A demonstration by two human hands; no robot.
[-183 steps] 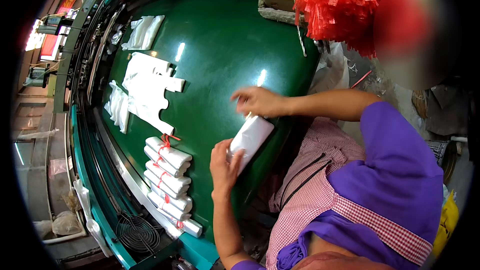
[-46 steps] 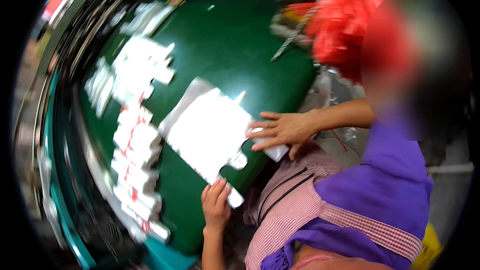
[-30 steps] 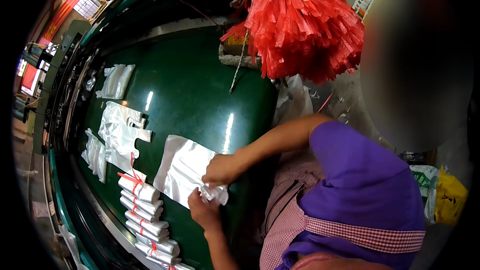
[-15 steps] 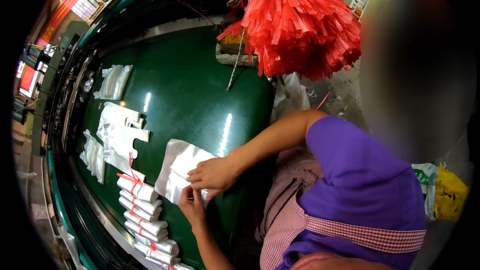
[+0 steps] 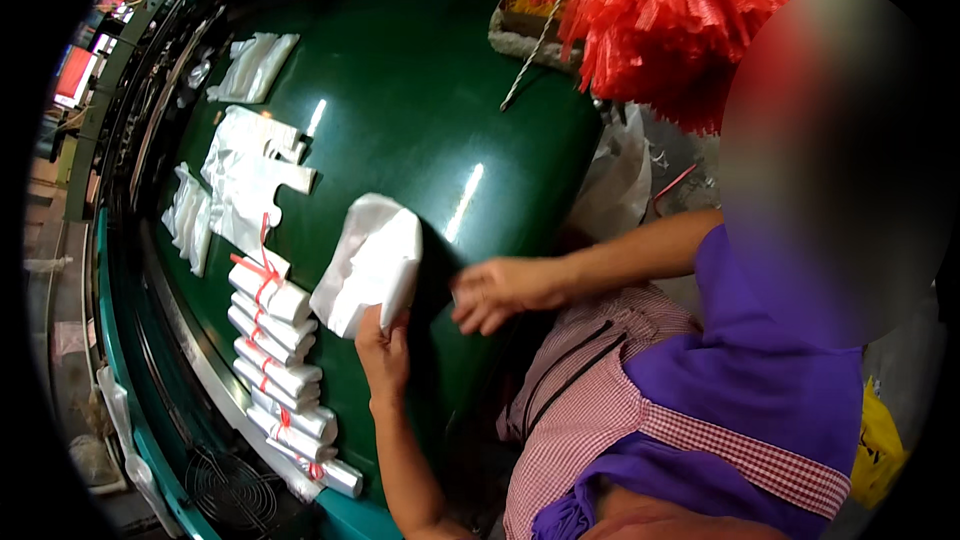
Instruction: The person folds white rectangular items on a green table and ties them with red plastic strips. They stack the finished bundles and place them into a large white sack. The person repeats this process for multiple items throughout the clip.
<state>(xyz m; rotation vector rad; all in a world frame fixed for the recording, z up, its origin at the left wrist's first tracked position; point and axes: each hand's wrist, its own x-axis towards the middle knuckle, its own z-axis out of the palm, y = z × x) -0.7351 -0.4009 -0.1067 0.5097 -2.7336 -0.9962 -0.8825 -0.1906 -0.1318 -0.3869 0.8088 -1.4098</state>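
Note:
My left hand (image 5: pixel 385 348) grips the lower end of a folded wad of white plastic bags (image 5: pixel 368 262) and holds it tilted over the green table (image 5: pixel 420 110). My right hand (image 5: pixel 497 292) hovers just right of the wad with loosely spread fingers and holds nothing. Left of the wad lies a row of several folded bag bundles tied with red string (image 5: pixel 272 340), running toward the table's near edge.
Flat white bags (image 5: pixel 245 178) lie spread on the table's left, with more stacks (image 5: pixel 252 65) farther back. A big bunch of red plastic strings (image 5: pixel 665 15) hangs at the far right edge. A fan grille (image 5: pixel 225 490) sits below the table's rim.
The flat bag stack has been folded over into a narrow wad. My left hand now holds it up alone, and my right hand has come off it to the right.

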